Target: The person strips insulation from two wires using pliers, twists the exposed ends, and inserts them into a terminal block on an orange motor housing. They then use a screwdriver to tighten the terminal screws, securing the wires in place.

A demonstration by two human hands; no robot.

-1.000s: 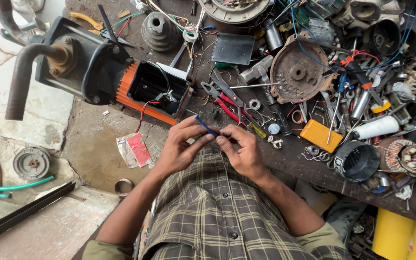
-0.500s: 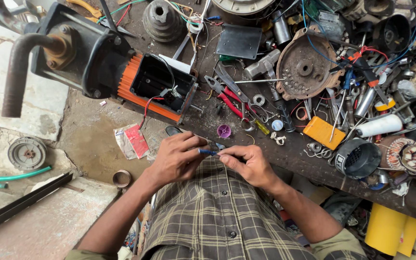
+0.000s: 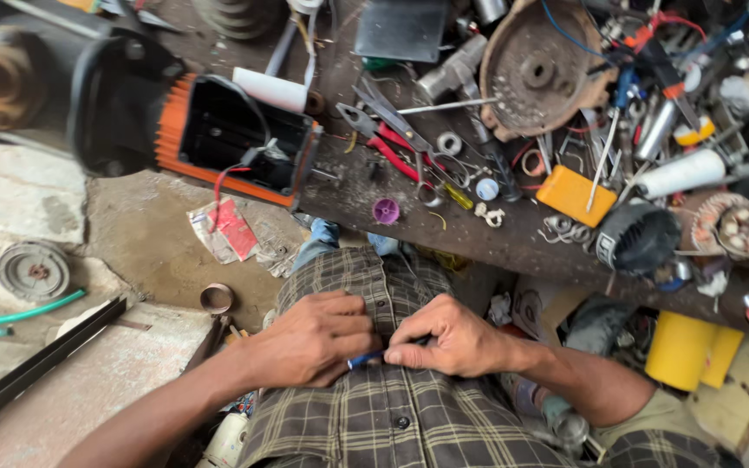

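A cluttered workbench (image 3: 513, 247) of tools lies ahead. Against my plaid shirt (image 3: 409, 416), my left hand (image 3: 314, 338) and right hand (image 3: 448, 338) pinch a small blue piece (image 3: 364, 358) between their fingertips.

Soft, even daylight, faint shadows; slight motion blur, edges stretched.

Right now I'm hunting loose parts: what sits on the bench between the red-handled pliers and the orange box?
In the head view, between the red-handled pliers and the orange box lie a small white-blue round cap, a yellow-handled tool and a metal ring.
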